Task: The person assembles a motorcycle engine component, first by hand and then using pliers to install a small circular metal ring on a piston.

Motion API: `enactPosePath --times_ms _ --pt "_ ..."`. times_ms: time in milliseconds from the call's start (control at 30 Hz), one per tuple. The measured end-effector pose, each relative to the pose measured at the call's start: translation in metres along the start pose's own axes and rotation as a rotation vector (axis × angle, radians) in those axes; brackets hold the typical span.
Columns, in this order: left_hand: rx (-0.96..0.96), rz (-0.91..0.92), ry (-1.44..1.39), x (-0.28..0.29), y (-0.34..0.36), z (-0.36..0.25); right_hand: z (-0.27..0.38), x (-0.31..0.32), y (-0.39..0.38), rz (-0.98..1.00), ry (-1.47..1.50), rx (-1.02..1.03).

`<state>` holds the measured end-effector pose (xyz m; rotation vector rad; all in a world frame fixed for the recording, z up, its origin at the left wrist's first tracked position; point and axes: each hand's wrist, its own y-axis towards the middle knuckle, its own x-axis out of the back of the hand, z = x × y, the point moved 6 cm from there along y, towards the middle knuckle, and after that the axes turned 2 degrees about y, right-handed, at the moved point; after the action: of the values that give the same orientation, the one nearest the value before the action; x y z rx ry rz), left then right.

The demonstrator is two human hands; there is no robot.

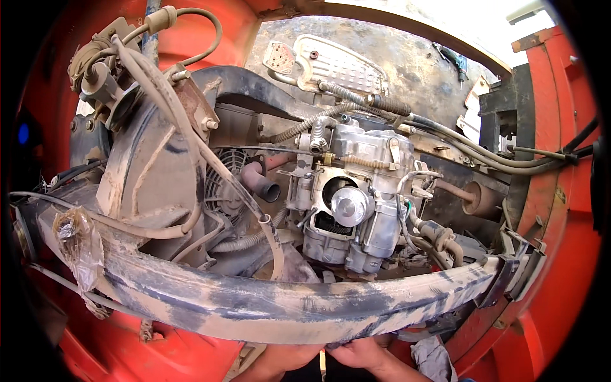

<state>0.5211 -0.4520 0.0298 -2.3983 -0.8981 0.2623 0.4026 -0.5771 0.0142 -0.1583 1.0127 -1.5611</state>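
At the lower edge, just under the dusty frame rail, my left hand and my right hand are close together. Both look closed, thumbs toward each other, and the rail hides part of their fingers. A small dark bit shows by the right thumb; what the hands hold cannot be made out. Beyond the rail sits an opened engine. A round shiny piston stands out of its crankcase opening, tilted. Neither hand touches the engine.
A radiator fan and a rusty pipe elbow lie left of the engine. Hoses cross the left side. Red body panels border the bay. A metal footplate and a power tool are farther back. A grey rag lies lower right.
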Motion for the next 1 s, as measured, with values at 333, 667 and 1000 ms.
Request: enactPosePath --times_ms 333,667,1000 --pt "-0.361 -0.591 0.444 0.042 -0.022 -0.037 0.290 0.129 -0.154 -0.591 -0.849 0.181" --pt "-1.139 -1.201 1.081 0.063 0.029 -0.212 0.362 0.037 0.124 0.161 -1.988 0.295" --pt "-1.230 -1.097 1.307 0.066 0.043 -0.213 0.242 0.075 0.261 0.585 -1.928 0.693"
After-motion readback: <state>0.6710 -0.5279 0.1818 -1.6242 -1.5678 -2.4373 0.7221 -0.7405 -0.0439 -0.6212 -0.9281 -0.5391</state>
